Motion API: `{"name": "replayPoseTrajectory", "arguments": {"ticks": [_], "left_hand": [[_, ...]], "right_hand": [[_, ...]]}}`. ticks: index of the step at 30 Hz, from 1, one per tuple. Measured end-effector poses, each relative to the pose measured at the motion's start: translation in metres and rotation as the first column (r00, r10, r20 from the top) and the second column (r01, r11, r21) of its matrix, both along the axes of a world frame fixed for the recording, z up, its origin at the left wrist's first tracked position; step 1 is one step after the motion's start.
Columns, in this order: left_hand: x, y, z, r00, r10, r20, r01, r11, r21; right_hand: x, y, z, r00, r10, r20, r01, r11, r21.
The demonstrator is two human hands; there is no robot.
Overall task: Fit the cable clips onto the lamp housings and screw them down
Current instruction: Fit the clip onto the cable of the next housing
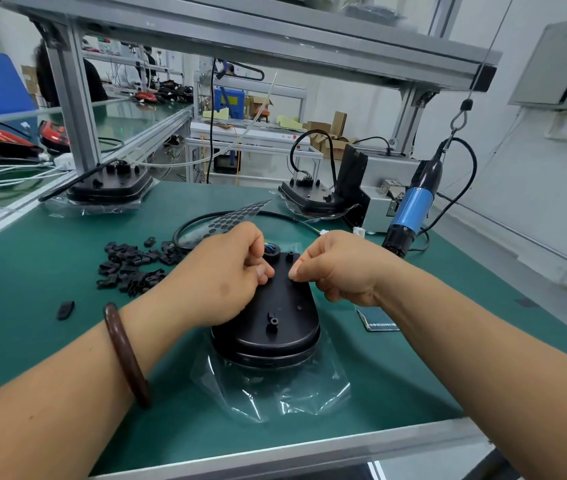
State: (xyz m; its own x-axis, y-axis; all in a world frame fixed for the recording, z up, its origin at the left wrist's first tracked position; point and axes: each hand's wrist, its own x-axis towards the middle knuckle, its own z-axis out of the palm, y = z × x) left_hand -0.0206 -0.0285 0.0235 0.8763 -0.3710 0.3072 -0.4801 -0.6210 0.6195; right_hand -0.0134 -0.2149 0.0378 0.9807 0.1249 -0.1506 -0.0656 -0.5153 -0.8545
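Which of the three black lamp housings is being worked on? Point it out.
The nearest lamp housing, front centre on a clear plastic bag, with the left hand and right hand on it. The back-left housing and back-right housing sit untouched.

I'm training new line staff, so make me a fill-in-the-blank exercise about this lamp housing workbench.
1. The brown ring-shaped bangle sits on the ___ wrist.
2. The pile of small black plastic cable clips lies to the ___ of the black oval lamp housing under the left hand and right hand.
3. The blue-and-black electric screwdriver hangs at the bench's ___ side.
Missing words: left; left; right.
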Motion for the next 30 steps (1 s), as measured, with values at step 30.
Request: {"name": "replayPoseTrajectory", "arguments": {"ticks": [30], "left_hand": [[-0.009, 0.003, -0.003, 0.989, -0.078, 0.128, 0.069, 0.995, 0.07]], "right_hand": [[-0.015, 0.001, -0.015, 0.964, -0.263, -0.026, 0.262, 0.94, 0.22]]}}
